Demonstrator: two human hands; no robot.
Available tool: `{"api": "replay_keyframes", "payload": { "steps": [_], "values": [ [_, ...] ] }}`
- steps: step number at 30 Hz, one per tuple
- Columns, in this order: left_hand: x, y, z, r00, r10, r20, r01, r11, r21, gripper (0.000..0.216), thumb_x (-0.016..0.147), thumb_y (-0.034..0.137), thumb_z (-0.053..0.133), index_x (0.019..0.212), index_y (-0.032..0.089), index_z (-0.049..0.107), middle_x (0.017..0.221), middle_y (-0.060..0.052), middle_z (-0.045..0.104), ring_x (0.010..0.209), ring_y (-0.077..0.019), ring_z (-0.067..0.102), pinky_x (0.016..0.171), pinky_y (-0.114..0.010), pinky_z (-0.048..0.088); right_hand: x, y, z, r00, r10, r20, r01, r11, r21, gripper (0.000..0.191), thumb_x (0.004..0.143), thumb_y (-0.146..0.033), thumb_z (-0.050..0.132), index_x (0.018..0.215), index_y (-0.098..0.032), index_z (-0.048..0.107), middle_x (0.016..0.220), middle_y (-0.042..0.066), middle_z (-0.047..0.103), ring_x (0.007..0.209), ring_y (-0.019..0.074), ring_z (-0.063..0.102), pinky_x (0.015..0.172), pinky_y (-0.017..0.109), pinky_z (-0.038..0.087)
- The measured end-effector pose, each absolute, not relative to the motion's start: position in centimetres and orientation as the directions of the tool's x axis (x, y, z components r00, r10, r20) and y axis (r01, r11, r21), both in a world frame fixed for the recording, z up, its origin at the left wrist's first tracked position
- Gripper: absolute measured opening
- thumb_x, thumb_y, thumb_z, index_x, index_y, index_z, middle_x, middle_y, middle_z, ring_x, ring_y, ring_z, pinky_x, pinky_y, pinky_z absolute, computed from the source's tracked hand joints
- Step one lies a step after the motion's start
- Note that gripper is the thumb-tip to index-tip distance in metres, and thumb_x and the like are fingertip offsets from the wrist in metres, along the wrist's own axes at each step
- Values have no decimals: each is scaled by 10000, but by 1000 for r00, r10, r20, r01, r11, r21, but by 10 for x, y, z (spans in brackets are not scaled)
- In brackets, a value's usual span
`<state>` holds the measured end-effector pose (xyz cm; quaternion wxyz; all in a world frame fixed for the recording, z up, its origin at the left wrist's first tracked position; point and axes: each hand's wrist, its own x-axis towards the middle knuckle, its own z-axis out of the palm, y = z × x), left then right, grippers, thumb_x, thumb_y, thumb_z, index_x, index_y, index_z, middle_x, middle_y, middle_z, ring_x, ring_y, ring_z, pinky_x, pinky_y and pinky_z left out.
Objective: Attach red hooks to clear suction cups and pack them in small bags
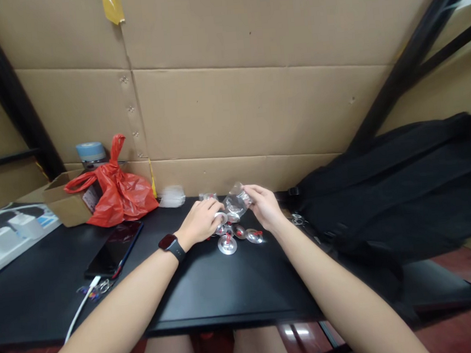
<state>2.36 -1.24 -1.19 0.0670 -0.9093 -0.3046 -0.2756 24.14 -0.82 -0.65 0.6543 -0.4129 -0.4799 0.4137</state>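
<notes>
A: How much space is there to move?

B: Cardboard wall (238, 113) is close behind the fingertips of the left hand (198, 221) and right hand (265, 208). More room on the near side tbh, black desk (229, 292) runs from the fingers to its front edge. Black fabric bag (418, 188) crowds in right of the right fingers.

A: And the shiny stuff?

B: Right fingers are pinching a clear plastic bag (233, 201). Left fingers curl over the metal discs (227, 248) with red bits; can't tell if they're gripping one. Several discs lie between both hands, slightly nearer.

A: Surroundings?

B: Phone (114, 250) and red plastic bag (123, 192) left of the left fingers, reddish floor below.
</notes>
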Motion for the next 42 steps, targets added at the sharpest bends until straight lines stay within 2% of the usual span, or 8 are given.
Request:
{"api": "replay_keyframes", "payload": {
  "steps": [5, 9, 18, 21, 27, 31, 35, 42],
  "values": [
    [23, -15, -11, 656, 473, 588, 572, -820, 21, 431, 835, 161, 540, 1263, 213, 514, 1329, -101, 540, 1213, -255, 499, 961, -379, 398, 243, -7, -8, 196, 941, 276, -204, 314, -927, 380, 638, -508, 810, 804, -193, 678, 695, -5, 636, 591, 123, 539, 542, 244, 444],
    [25, -18, -10, 656, 419, 628, 565, -824, -41, 340, 899, 262, 550, 1238, 230, 555, 1348, -107, 542, 1243, -271, 479, 950, -397, 380, 238, -7, -12, 138, 951, 277, -193, 301, -934, 379, 651, -511, 807, 824, -199, 676, 698, -17, 638, 557, 109, 525, 529, 242, 432],
    [29, -15, -11, 738, 243, 629, 478, -847, -233, 190, 967, 148, 452, 997, 191, 635, 992, -59, 678, 924, -179, 598, 806, -314, 399, 225, -26, -6, -148, 912, 382, 26, 390, -921, 468, 655, -388, 833, 1058, -219, 665, 1008, 36, 723, 863, 193, 668, 783, 314, 532],
    [30, -13, -11, 751, 241, 615, 461, -859, -225, 181, 944, 126, 474, 967, 189, 642, 972, -57, 676, 911, -179, 603, 791, -303, 414, 227, -25, -7, -169, 923, 346, 41, 358, -933, 501, 656, -373, 830, 1092, -213, 643, 882, 31, 736, 773, 195, 689, 722, 324, 552],
    [4, 11, -6, 738, 411, 534, 559, -817, -143, 188, 864, 100, 517, 906, 199, 671, 889, -60, 667, 838, -194, 616, 731, -305, 443, 241, -7, -19, -18, 941, 338, 95, 338, -936, 446, 760, -436, 717, 1112, -183, 613, 863, 72, 743, 675, 196, 713, 620, 306, 546],
    [-46, 37, 0, 616, 576, 538, 687, -727, -8, 183, 763, 83, 555, 815, 199, 687, 854, -49, 680, 802, -185, 628, 733, -272, 467, 252, 4, -28, 14, 893, 450, 396, 408, -822, 294, 795, -408, 661, 974, -176, 674, 960, 93, 739, 821, 216, 705, 746, 344, 549],
    [-96, 56, -1, 472, 711, 521, 795, -599, 98, 156, 711, 85, 570, 728, 178, 694, 776, -45, 692, 712, -180, 638, 680, -254, 476, 256, 7, -33, -161, 885, 437, 675, 421, -605, 330, 921, -439, 494, 1009, -207, 712, 1105, 87, 721, 1040, 240, 650, 928, 390, 483],
    [-110, 67, -23, 407, 766, 498, 844, -524, 116, 295, 723, 83, 513, 890, 184, 734, 889, -57, 730, 819, -200, 674, 787, -275, 523, 242, 5, -34, -301, 927, 222, 817, 371, -441, 564, 1002, -560, 214, 1278, -293, 626, 1465, 61, 507, 1361, 322, 416, 1058, 556, 317]
  ]
}}
